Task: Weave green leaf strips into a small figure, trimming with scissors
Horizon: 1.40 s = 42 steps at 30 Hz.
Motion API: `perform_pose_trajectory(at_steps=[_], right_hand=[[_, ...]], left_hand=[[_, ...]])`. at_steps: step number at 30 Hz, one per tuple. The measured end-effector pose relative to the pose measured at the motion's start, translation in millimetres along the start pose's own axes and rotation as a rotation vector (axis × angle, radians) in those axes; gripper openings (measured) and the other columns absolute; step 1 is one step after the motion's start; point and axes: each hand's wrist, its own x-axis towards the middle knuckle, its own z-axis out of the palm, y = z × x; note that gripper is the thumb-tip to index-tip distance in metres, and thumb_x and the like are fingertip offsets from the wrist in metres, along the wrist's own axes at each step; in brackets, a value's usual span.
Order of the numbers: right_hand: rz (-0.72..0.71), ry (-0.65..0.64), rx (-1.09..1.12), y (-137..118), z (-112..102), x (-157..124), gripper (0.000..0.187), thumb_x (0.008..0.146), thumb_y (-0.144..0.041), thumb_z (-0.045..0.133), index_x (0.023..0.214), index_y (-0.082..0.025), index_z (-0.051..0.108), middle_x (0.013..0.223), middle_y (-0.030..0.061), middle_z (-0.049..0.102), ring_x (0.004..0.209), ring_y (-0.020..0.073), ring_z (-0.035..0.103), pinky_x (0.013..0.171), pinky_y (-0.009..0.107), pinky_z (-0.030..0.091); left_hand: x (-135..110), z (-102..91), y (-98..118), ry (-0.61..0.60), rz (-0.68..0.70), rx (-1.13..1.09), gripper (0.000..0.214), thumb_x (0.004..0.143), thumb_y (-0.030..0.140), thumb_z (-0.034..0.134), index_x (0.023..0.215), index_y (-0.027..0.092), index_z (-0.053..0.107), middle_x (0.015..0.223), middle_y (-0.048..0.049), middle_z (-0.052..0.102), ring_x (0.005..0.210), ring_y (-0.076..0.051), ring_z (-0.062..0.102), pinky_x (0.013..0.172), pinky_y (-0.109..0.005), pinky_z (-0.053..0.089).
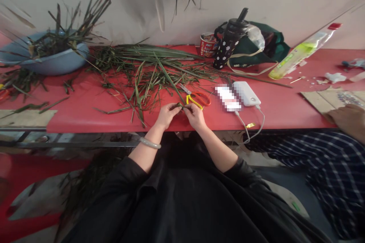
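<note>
Left hand: my left hand [167, 114] is pinching one end of a short green leaf strip [180, 105]; grip narrow, closed on it.
Right hand: my right hand [195, 115] is pinching the other end of the same strip; grip narrow, fingertips meeting the left ones.
Strip position: it is lying between both grips at the near edge of the red surface [85, 110], just ahead of my body.
Long axis: it is running left to right, from one hand across to the other; both hands are equally near, touching it.
Scissors: the yellow-and-orange handled scissors [196, 98] are lying just beyond my right hand, blades pointing away to the left.
Loose stock: a spread of long green grass blades [142, 68] is covering the surface beyond my hands.
Blue basin: the pale blue plastic basin [54, 62] at far left is holding dark stalks and leaves that are sticking up over the rim.
Red cup: the red printed cup [207, 44] is standing by the wall; contents cannot be told.
Neighbour: another person's hand [350, 121] is resting on cardboard at right, well apart.
</note>
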Motion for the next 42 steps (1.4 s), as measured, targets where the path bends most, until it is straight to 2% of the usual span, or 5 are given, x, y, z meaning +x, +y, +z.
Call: perform_pose_trajectory(at_steps=[22,32,35,39,42], right_hand=[[0.047,-0.143,0.094,-3,-3,2,0.017,0.079,-0.03,0.043,0.08,-0.017,0.053,0.07,-0.0004,0.055,0.064,0.0112,0.051,0.061,0.023,0.04],[0.023,-0.217,0.005,-8,-2,2,0.02,0.082,-0.03,0.039,0.083,-0.017,0.054,0.074,0.0011,0.058,0.068,0.0122,0.054,0.064,0.024,0.042],[-0.002,-0.19,-0.121,-7,-8,7,0.02,0.082,-0.03,0.041,0.088,-0.018,0.056,0.082,0.0027,0.06,0.074,0.0135,0.056,0.068,0.025,0.043],[0.027,-0.13,-0.535,1,-34,22,0.027,0.08,-0.032,0.045,0.101,-0.018,0.055,0.102,0.0081,0.057,0.095,0.0206,0.053,0.077,0.03,0.043],[0.119,-0.231,-0.809,8,-50,35,0.041,0.075,-0.039,0.052,0.109,-0.016,0.052,0.109,0.0122,0.054,0.101,0.0263,0.049,0.082,0.035,0.041]], left_hand=[[2,-5.2,-4,-0.064,-0.074,-0.163,0.021,0.058,0.023,0.069,0.077,0.016,0.065,0.071,0.0012,0.063,0.061,-0.007,0.053,0.061,-0.021,0.041],[3,-6.2,-7,-0.001,-0.048,-0.163,0.018,0.055,0.021,0.07,0.07,0.014,0.063,0.063,0.003,0.06,0.056,-0.005,0.051,0.056,-0.019,0.039],[3,-4.7,-6,0.049,-0.042,-0.21,0.02,0.053,0.021,0.07,0.07,0.014,0.062,0.063,0.0024,0.061,0.057,-0.006,0.053,0.057,-0.02,0.041],[3,-3.0,0,0.082,-0.076,-0.32,0.021,0.052,0.021,0.071,0.07,0.014,0.061,0.064,0.0008,0.063,0.06,-0.008,0.057,0.059,-0.021,0.043],[3,-3.4,2,0.073,-0.078,-0.359,0.022,0.052,0.02,0.071,0.071,0.014,0.061,0.064,0.0002,0.064,0.057,-0.007,0.057,0.055,-0.019,0.043]])
